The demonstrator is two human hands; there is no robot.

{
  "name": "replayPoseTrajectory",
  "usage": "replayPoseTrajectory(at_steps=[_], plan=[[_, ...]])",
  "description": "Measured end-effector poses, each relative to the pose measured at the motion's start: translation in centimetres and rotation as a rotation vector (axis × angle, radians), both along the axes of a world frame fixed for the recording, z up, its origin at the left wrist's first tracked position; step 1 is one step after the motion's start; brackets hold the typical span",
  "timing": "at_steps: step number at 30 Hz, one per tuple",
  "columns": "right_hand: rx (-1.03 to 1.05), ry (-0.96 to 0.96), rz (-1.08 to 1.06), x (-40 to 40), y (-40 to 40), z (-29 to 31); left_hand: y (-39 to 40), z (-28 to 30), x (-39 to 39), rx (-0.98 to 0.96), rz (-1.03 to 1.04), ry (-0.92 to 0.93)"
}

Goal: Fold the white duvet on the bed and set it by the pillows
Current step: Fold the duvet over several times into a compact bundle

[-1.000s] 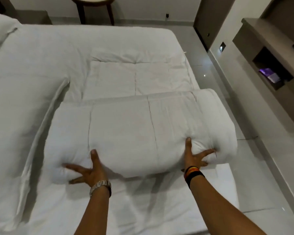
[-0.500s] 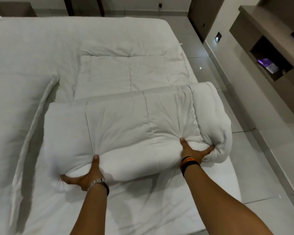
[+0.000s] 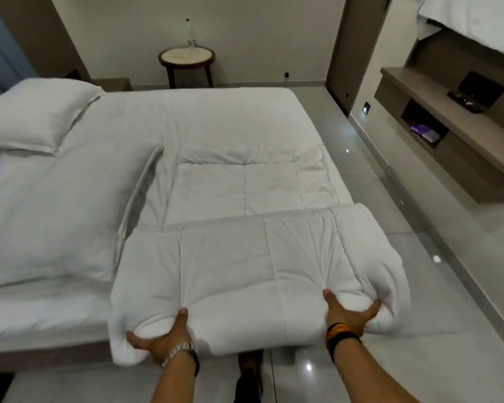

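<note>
Head view, looking down past both forearms. White duvet (image 3: 245, 271) sits in the lower centre of the frame as a thick folded bundle, its near edge hanging past the bed (image 3: 204, 117) edge toward me, its far part still spread flat across the mattress in mid-frame. Left hand (image 3: 160, 341) at lower left: grip clamped on the bundle's near left corner, thumb up on top, fingers wrapped under the fabric. A metal watch (image 3: 178, 351) shows on that wrist. Right hand (image 3: 346, 315) at lower right: grip likewise clamped on the near right corner, thumb on top, fingers spread into the puffed edge; dark and orange bands (image 3: 339, 334) on the wrist. One pillow (image 3: 35, 117) lies at the upper left of the frame, well apart from the bundle. Round side table (image 3: 186, 58) stands against the far wall at top centre, with a bottle (image 3: 190, 33) on it. Wall shelf unit (image 3: 448, 126) runs along the right. Glossy tiled floor (image 3: 405, 359) shows beneath and to the right of the bed.
</note>
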State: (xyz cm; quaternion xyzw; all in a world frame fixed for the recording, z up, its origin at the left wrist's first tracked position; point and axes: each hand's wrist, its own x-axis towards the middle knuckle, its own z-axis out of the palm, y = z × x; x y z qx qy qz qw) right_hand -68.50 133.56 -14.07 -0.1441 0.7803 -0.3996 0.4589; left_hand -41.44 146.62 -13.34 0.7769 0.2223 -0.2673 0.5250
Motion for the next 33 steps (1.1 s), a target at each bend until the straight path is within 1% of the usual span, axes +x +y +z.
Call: replayPoseTrajectory(at_steps=[2, 4, 6, 8, 10, 13, 15, 17, 18, 20, 21, 22, 23, 25, 27, 29, 31, 33], plan=[[0.022, 0.003, -0.014, -1.9, 4.8, 1.4, 4.6, 1.3, -1.8, -0.002, -0.003, 0.008], [0.020, -0.007, -0.026, -2.8, 7.7, 2.5, 7.2, 2.9, -2.8, -0.016, -0.009, 0.005], [0.000, -0.012, -0.032, -2.8, 8.0, 3.9, 7.4, 4.6, -2.6, -0.066, 0.007, -0.023], [-0.017, -0.011, 0.005, -2.2, 6.9, 5.6, 6.0, 6.7, -1.9, -0.153, 0.031, -0.054], [-0.046, 0.006, 0.045, -1.5, 4.4, 7.3, 3.4, 8.7, -0.8, -0.233, -0.022, -0.124], [-0.155, 0.009, 0.091, 0.5, -2.4, 10.2, -2.3, 11.0, 2.0, -0.374, -0.229, -0.335], [-0.277, -0.061, 0.133, 2.0, -8.2, 11.3, -6.9, 12.0, 4.7, -0.499, -0.454, -0.457], [-0.427, -0.126, 0.190, 3.8, -15.0, 12.3, -12.6, 13.2, 7.4, -0.594, -0.668, -0.514], [-0.499, -0.096, 0.276, 4.8, -17.7, 13.7, -15.8, 13.9, 8.5, -0.621, -0.753, -0.536], [-0.625, 0.117, 0.499, 6.5, -21.7, 15.2, -21.6, 13.9, 10.3, -0.619, -0.850, -0.609], [-0.675, 0.223, 0.569, 7.3, -23.6, 14.5, -24.4, 12.8, 11.0, -0.564, -0.870, -0.647], [-0.708, 0.335, 0.624, 7.9, -24.9, 12.8, -26.7, 10.7, 12.0, -0.454, -0.886, -0.684], [-0.708, 0.458, 0.683, 8.4, -25.7, 10.7, -28.1, 8.1, 12.5, -0.296, -0.915, -0.729], [-0.615, 0.711, 0.833, 8.8, -26.4, 5.3, -28.5, 2.2, 12.6, 0.037, -1.029, -0.873], [-0.480, 0.879, 1.005, 9.3, -28.8, 0.4, -29.4, -3.3, 13.4, 0.244, -1.155, -1.021], [-0.412, 1.052, 1.124, 10.2, -32.3, -2.2, -32.0, -6.2, 14.8, 0.347, -1.194, -1.086], [-0.396, 1.215, 1.194, 12.0, -36.3, -2.3, -36.0, -6.8, 16.4, 0.426, -1.208, -1.159], [-0.392, 1.334, 1.265, 14.3, -41.4, -1.8, -40.6, -7.5, 18.4, 0.450, -1.220, -1.239]])
